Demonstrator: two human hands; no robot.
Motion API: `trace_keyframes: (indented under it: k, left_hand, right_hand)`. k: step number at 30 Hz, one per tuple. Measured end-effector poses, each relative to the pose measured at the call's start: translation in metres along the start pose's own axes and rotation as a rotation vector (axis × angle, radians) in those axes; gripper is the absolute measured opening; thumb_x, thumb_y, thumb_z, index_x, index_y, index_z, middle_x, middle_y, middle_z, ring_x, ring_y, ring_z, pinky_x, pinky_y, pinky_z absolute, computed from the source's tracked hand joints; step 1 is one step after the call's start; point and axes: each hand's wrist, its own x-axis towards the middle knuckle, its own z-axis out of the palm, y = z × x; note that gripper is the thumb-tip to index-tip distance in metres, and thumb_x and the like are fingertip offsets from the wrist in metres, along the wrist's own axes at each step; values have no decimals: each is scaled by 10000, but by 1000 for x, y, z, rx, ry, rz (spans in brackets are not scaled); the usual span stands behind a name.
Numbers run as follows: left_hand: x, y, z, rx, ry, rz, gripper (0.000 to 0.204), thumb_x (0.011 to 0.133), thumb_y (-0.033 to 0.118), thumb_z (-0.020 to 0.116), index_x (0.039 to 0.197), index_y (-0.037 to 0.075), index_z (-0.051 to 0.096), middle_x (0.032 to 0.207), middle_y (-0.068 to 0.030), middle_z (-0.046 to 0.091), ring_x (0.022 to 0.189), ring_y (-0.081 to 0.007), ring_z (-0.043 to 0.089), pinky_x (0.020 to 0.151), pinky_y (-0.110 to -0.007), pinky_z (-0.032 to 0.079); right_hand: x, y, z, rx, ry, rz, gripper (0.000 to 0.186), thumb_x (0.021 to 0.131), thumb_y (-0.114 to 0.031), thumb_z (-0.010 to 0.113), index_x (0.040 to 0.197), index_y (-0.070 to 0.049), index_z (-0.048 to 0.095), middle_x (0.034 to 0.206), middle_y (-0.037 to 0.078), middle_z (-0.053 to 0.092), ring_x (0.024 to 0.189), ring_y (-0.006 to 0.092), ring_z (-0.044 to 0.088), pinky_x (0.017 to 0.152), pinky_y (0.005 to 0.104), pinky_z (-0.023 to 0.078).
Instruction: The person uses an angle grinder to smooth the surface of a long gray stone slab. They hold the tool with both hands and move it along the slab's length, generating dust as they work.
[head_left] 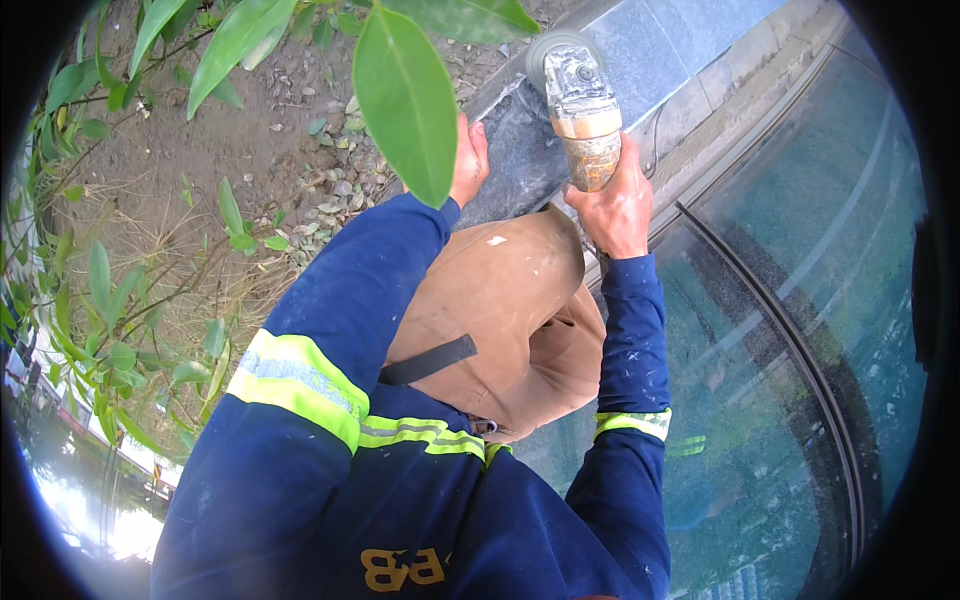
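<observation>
Head view, looking down over the person's own arms in dark blue sleeves with yellow reflective bands.

Right hand (618, 205): closed around the body of an angle grinder (582, 115), fingers wrapped on the dust-caked, tan rear part of the housing. The grinder points away from the person; its round disc guard sits at the far end, over the edge of a dark grey stone slab (520, 160).

Left hand (468, 160): rests on the near left part of the same slab, fingers bent down against the stone. A large green leaf (405, 95) close to the lens covers part of it, so whether it grips the slab edge or only presses on it cannot be told.

Slab lies along a grey stone curb (660, 50). Left of it: bare soil (270, 130) with dry leaves and small stones. Right of it: a curved glass surface (800, 300) with a dark seam. A brown knee (500, 290) sits between the arms, just below the slab.
</observation>
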Motion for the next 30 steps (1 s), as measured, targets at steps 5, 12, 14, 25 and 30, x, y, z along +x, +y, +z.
trace_keyframes:
  k: [5, 12, 14, 25, 30]
  left_hand:
    - [-2, -2, 6, -25, 37, 12, 305, 1028, 307, 493, 1113, 42, 616, 1037, -191, 624, 995, -427, 622, 831, -549, 534]
    - [-2, 0, 2, -50, -6, -14, 324, 1035, 316, 481, 1136, 40, 619, 1055, -192, 623, 1014, -426, 619, 846, -550, 532]
    - [-3, -1, 1, -52, -14, -13, 331, 1037, 320, 477, 1143, 41, 620, 1059, -191, 624, 1020, -426, 619, 849, -550, 532]
    - [-1, 4, -2, -49, -52, -45, 340, 1046, 328, 461, 1139, 38, 612, 1078, -191, 619, 1046, -422, 615, 865, -545, 533]
    - [-4, 2, -4, -83, -80, -33, 337, 1045, 325, 460, 1133, 37, 612, 1072, -190, 616, 1043, -423, 617, 864, -546, 535]
  right_hand:
    - [-1, -1, 2, 27, 68, 67, 824, 647, -145, 834, 1375, -8, 474, 1155, 246, 678, 1049, 447, 670, 881, 489, 546]
    - [-11, 1, 2, -21, 14, -51, 806, 646, -141, 820, 1366, -16, 480, 1139, 243, 682, 1029, 447, 677, 875, 492, 551]
    - [-9, -3, 0, -1, 26, 7, 814, 648, -142, 818, 1376, -14, 476, 1148, 242, 680, 1024, 445, 679, 872, 494, 553]
    - [-14, 1, -1, -25, 1, -27, 817, 660, -119, 815, 1388, 4, 464, 1158, 241, 692, 1069, 427, 684, 904, 463, 550]
    - [-10, 7, 1, -6, 45, 25, 807, 667, -117, 803, 1388, 6, 461, 1154, 247, 690, 1072, 432, 681, 906, 468, 548]
